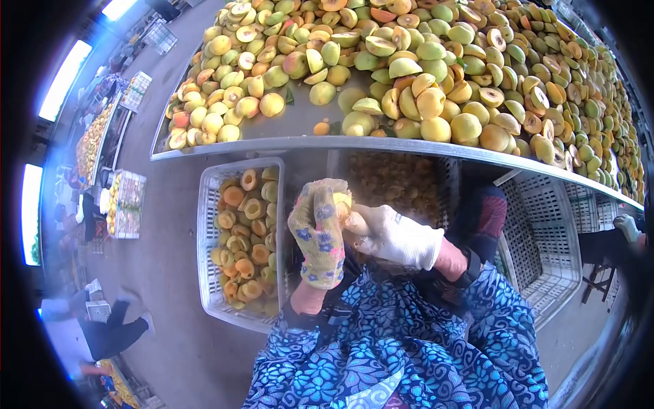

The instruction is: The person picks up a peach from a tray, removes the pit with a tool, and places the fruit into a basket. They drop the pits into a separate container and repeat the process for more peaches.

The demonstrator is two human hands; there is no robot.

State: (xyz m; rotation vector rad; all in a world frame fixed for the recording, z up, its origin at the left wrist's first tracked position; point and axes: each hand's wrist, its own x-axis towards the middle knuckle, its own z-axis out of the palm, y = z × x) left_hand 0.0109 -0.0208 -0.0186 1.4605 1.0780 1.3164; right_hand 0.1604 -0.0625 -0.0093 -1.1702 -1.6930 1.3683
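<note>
My left hand (317,235), in a flower-patterned glove, is closed around a yellow peach (343,202); only a small part of the fruit shows. My right hand (403,237), in a white knit glove with uncovered fingertips, presses against that peach from the right. Its fingers are curled in, and whatever they grip is hidden. Both hands meet in front of the metal table's near edge. Below and to their left stands a white crate (206,252) filled with pitted peach halves (252,210). Behind my hands, a crate of brownish pits and scraps (398,178) sits under the table.
A metal table (272,144) heaped with whole and halved peaches (429,102) spans the top. White mesh crates (545,232) stand at right, near another person's gloved hand (628,227). A person (88,337) is at lower left. More fruit crates (126,204) line the left floor.
</note>
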